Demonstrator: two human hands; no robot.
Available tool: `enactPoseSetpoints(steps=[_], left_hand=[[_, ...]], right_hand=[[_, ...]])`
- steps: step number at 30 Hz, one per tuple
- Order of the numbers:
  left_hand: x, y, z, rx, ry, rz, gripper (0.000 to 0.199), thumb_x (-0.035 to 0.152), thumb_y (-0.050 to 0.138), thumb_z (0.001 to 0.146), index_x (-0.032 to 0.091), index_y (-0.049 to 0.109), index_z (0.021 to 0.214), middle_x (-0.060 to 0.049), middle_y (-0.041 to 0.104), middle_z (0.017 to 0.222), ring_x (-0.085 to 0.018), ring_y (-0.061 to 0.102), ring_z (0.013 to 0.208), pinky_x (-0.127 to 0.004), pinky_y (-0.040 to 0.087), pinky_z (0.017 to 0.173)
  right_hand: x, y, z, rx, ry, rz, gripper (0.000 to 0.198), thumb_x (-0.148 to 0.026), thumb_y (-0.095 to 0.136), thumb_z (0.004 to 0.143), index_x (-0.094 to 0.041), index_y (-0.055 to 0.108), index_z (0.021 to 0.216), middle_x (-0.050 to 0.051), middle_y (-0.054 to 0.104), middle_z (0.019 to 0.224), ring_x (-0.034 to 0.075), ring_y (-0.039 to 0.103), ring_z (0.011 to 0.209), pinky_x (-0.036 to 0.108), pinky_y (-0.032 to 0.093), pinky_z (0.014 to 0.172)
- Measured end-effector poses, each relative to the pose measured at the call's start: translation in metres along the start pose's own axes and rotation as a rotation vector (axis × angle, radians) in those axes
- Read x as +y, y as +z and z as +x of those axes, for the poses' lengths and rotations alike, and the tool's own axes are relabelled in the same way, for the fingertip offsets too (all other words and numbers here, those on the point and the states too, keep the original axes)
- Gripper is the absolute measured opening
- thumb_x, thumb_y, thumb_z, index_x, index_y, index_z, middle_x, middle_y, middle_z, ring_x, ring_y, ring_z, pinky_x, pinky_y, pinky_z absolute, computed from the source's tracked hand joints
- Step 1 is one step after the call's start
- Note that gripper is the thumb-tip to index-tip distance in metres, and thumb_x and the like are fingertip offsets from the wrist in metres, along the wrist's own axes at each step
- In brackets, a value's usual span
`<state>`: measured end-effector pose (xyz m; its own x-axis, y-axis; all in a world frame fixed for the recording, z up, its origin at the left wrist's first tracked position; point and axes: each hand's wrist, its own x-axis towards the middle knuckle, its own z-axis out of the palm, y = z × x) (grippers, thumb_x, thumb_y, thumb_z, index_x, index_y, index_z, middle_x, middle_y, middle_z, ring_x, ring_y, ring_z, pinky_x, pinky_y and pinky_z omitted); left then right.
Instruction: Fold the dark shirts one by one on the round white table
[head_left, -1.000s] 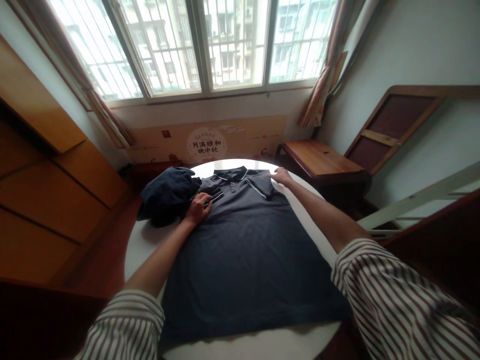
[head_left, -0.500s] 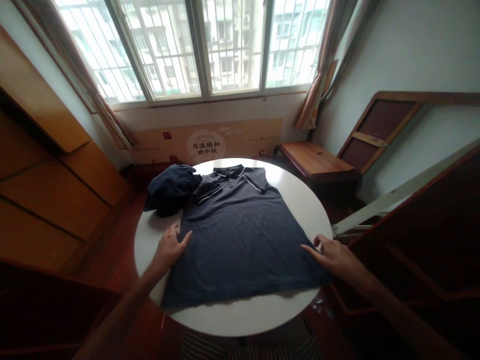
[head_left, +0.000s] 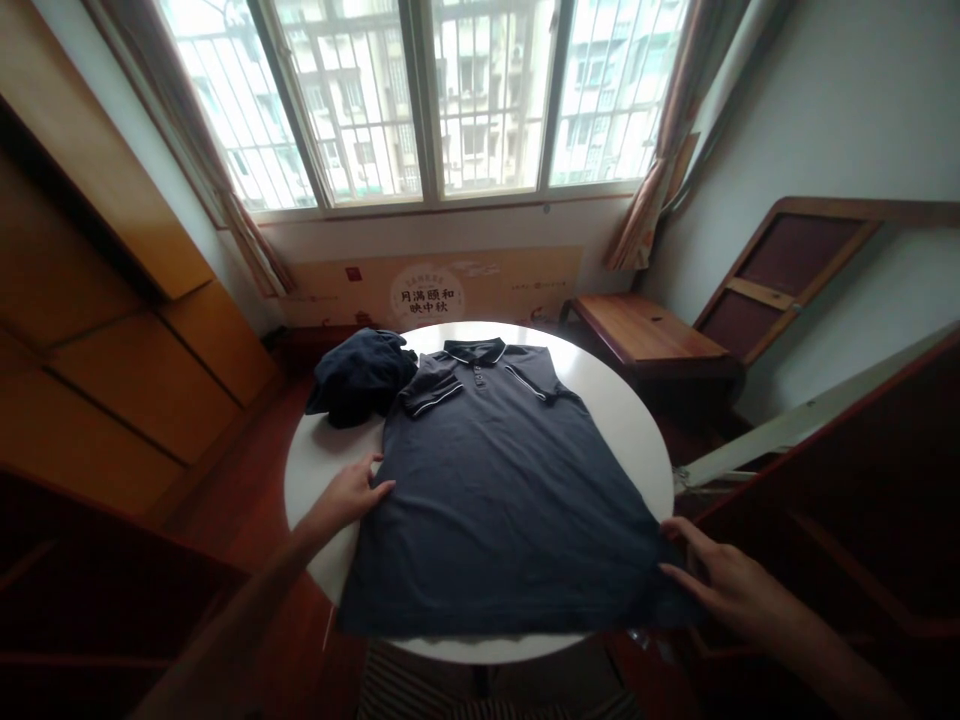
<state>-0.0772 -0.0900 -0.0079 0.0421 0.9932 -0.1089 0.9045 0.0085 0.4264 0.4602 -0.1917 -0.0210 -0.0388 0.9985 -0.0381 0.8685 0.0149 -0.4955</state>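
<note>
A dark grey polo shirt (head_left: 495, 500) lies face up and spread out on a round white table (head_left: 626, 430). Its collar points away from me, and both short sleeves, edged with white piping, are folded inward over the front. My left hand (head_left: 351, 495) rests at the shirt's left side edge, thumb on the cloth and fingers apart. At the lower right corner of the shirt is my right hand (head_left: 724, 575), its thumb and forefinger spread at the side edge. The bottom hem hangs near the table's front rim.
A bundled dark navy garment (head_left: 360, 372) sits on the table, left of the collar. Behind the table are a barred window (head_left: 487, 100) and a printed banner (head_left: 517, 285). A low wooden stand (head_left: 645, 330) is at the back right; wooden cabinets (head_left: 112, 400) line the left.
My right hand has slid down and outward along the shirt's right edge to the lower corner. The hem now sits nearer the front rim. My left hand stays at the left edge; the view has shifted slightly.
</note>
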Motion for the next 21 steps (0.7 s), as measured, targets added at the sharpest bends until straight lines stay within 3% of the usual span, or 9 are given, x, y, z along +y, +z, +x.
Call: enactPoseSetpoints(steps=[3, 6, 9, 12, 16, 21], left_hand=[[0.018, -0.022, 0.032, 0.194, 0.09, 0.109, 0.037, 0.038, 0.059, 0.088, 0.014, 0.065, 0.115, -0.01, 0.073, 0.098, -0.023, 0.069, 0.089, -0.028, 0.05, 0.079], [0.05, -0.045, 0.093, 0.319, 0.206, 0.148, 0.029, 0.031, 0.05, 0.094, 0.016, 0.071, 0.107, -0.011, 0.073, 0.104, -0.022, 0.068, 0.097, -0.027, 0.048, 0.087], [0.085, -0.061, 0.163, 0.285, 0.155, 0.215, 0.031, 0.026, 0.047, 0.094, 0.015, 0.073, 0.109, -0.012, 0.073, 0.112, -0.023, 0.066, 0.106, -0.026, 0.046, 0.093], [0.104, -0.064, 0.222, 0.254, 0.051, 0.245, 0.031, 0.025, 0.051, 0.092, 0.009, 0.074, 0.105, -0.019, 0.071, 0.113, -0.027, 0.065, 0.11, -0.028, 0.046, 0.095], [0.101, -0.054, 0.267, 0.222, -0.062, 0.243, 0.039, 0.042, 0.066, 0.084, 0.008, 0.074, 0.102, -0.021, 0.072, 0.106, -0.03, 0.067, 0.105, -0.03, 0.05, 0.09], [0.084, -0.046, 0.29, 0.173, -0.1, 0.219, 0.036, 0.039, 0.077, 0.073, 0.014, 0.076, 0.098, -0.016, 0.075, 0.103, -0.028, 0.069, 0.1, -0.028, 0.052, 0.085]], right_hand=[[-0.038, -0.013, 0.026, 0.058, -0.073, -0.164, 0.035, -0.048, 0.055, 0.084, -0.022, 0.066, 0.105, 0.01, 0.074, 0.085, 0.027, 0.072, 0.075, 0.032, 0.053, 0.063], [-0.114, -0.014, 0.068, 0.019, -0.358, -0.212, 0.031, -0.041, 0.052, 0.092, -0.02, 0.065, 0.11, 0.01, 0.073, 0.095, 0.023, 0.071, 0.081, 0.031, 0.052, 0.073], [-0.196, 0.013, 0.116, -0.143, -0.616, -0.27, 0.022, -0.035, 0.053, 0.094, -0.02, 0.065, 0.104, 0.008, 0.072, 0.097, 0.021, 0.07, 0.086, 0.027, 0.049, 0.07], [-0.251, 0.064, 0.157, -0.216, -0.746, -0.356, 0.018, -0.03, 0.052, 0.093, -0.019, 0.066, 0.098, 0.01, 0.072, 0.1, 0.023, 0.071, 0.089, 0.027, 0.048, 0.067], [-0.27, 0.119, 0.191, -0.198, -0.753, -0.353, 0.025, -0.026, 0.042, 0.098, -0.016, 0.065, 0.102, 0.012, 0.073, 0.099, 0.023, 0.071, 0.09, 0.028, 0.048, 0.072], [-0.258, 0.138, 0.199, -0.12, -0.796, -0.232, 0.025, -0.027, 0.043, 0.098, -0.016, 0.065, 0.099, 0.012, 0.073, 0.098, 0.022, 0.069, 0.091, 0.029, 0.046, 0.08]])
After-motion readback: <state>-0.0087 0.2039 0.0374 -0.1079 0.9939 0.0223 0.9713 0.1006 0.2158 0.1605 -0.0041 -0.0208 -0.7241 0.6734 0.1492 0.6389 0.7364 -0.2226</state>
